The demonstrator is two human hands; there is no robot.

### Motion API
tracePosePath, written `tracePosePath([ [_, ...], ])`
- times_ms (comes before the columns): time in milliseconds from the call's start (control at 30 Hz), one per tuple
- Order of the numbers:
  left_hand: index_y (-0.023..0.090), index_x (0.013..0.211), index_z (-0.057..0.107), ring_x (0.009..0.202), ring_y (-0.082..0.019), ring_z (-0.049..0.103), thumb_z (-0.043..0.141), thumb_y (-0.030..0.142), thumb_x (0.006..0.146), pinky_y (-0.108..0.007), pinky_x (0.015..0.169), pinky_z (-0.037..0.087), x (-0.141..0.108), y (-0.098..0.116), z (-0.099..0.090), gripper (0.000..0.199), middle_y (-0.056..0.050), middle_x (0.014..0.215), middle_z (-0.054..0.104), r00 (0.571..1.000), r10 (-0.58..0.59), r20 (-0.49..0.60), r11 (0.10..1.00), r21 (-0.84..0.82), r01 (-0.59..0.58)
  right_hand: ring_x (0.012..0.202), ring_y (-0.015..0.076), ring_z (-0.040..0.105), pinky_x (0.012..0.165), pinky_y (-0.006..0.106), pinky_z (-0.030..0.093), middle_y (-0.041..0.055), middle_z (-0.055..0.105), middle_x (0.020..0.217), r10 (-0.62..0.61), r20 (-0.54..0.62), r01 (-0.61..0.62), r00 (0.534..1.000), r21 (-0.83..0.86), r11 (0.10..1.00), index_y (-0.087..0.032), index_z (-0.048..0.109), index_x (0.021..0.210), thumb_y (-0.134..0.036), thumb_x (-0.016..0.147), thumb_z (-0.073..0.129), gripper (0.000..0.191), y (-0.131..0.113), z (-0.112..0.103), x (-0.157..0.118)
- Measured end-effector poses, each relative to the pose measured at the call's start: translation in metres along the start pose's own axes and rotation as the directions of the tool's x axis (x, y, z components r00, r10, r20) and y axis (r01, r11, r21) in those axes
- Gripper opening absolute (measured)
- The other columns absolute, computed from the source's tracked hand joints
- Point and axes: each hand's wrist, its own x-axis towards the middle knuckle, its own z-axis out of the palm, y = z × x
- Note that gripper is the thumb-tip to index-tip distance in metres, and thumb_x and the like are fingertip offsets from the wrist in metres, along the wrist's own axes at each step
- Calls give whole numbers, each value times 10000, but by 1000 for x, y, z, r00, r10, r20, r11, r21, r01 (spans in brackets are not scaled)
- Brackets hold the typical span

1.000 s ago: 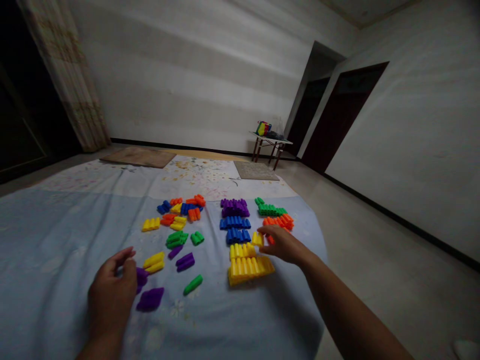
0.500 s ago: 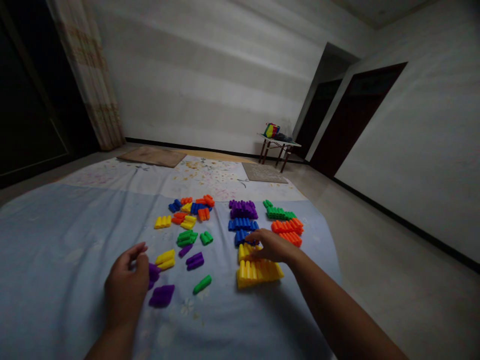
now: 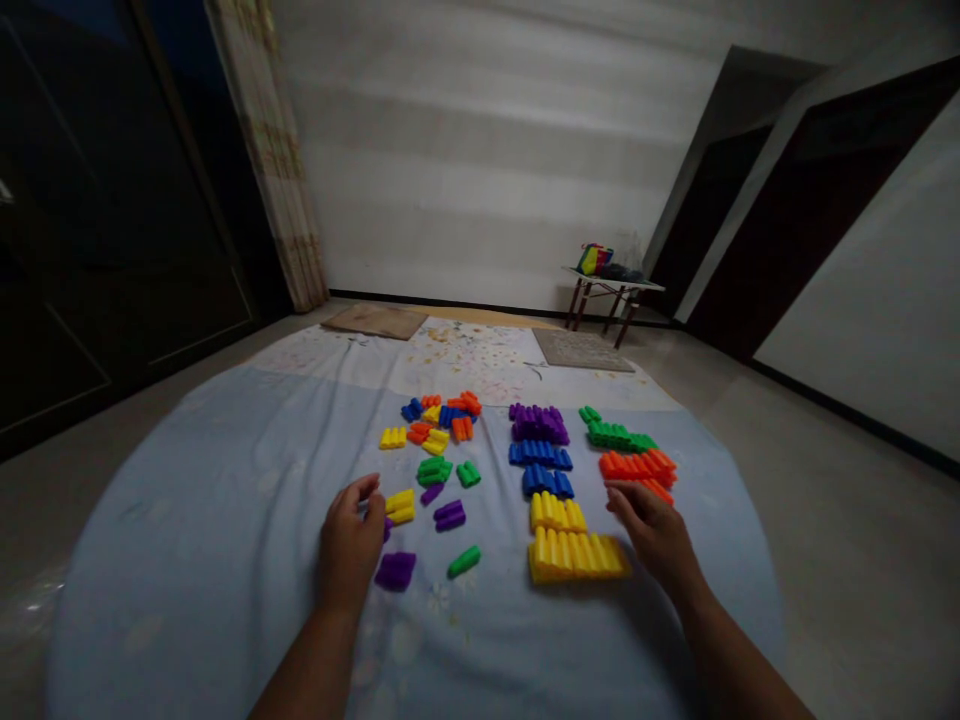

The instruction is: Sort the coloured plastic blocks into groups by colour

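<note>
My left hand (image 3: pixel 351 545) rests loosely curled over the cloth, thumb and fingertips apart, beside a yellow plastic block (image 3: pixel 400 506). A purple block (image 3: pixel 387 529) is partly hidden behind its thumb; another purple block (image 3: pixel 396 571) lies nearer me. My right hand (image 3: pixel 656 530) hovers at the right, fingers slightly apart and nothing visible in them. Its fingertips are close to the orange block rows (image 3: pixel 637 465), partly covering them. Left of this hand are the yellow block rows (image 3: pixel 577 553). Behind those stand blue block rows (image 3: pixel 540 455) and purple block rows (image 3: pixel 540 422).
Green block rows (image 3: pixel 619 435) lie at the back right. Mixed loose blocks (image 3: pixel 435 438) are scattered left of centre, with a single green block (image 3: pixel 464 561) nearer me. Two flat boards (image 3: pixel 379 320) lie at the far table edge. A small side table (image 3: pixel 615 282) stands by the wall.
My right hand has left the yellow rows and moved right toward the orange ones. My left hand stays by the yellow and purple blocks. The camera view has swung left.
</note>
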Motion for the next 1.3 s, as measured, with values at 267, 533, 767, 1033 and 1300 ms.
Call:
tracePosePath([
  [267, 186, 1195, 532, 1104, -262, 500, 440, 409, 772, -428, 938, 368, -8, 14, -8, 488, -89, 1198, 567, 944, 23, 329, 896, 413, -165, 658, 182, 647, 615, 257, 508, 44, 694, 720, 128, -62, -128, 990, 2, 992, -175, 660, 959, -524, 773, 498, 428, 27, 6, -17],
  [533, 228, 1114, 592, 1030, -299, 517, 352, 564, 786, -435, 833, 392, -10, 30, -6, 527, -110, 1092, 584, 948, -35, 315, 783, 599, -170, 776, 200, 647, 707, 282, 499, 73, 708, 905, 115, -91, -115, 989, 13, 993, -180, 664, 927, -497, 797, 468, 394, 39, 12, -10],
  [767, 238, 1194, 524, 1021, -307, 516, 301, 554, 802, -444, 841, 385, -6, 26, 1, 551, -106, 1098, 570, 948, -77, 307, 735, 660, -154, 704, 193, 648, 648, 271, 485, 74, 711, 808, 107, -108, -107, 988, 3, 994, -162, 662, 897, -414, 826, 443, 341, 33, 20, -5],
  [1033, 210, 1193, 501, 1095, -319, 472, 306, 537, 797, -483, 928, 349, -7, 34, 7, 549, -101, 1178, 556, 967, 40, 251, 797, 576, -182, 703, 176, 647, 656, 249, 468, 59, 704, 785, 105, -133, -105, 985, 12, 994, -167, 658, 873, -327, 826, 457, 261, 26, 20, -4],
  [1300, 224, 1174, 515, 1139, -246, 474, 463, 498, 751, -422, 997, 346, -34, 112, 17, 506, -65, 1199, 563, 824, 402, 400, 868, 120, -482, 625, 159, 628, 588, 229, 456, 43, 688, 704, 74, -86, -66, 994, 93, 994, -161, 660, 868, -337, 830, 461, 268, 22, 17, -8],
])
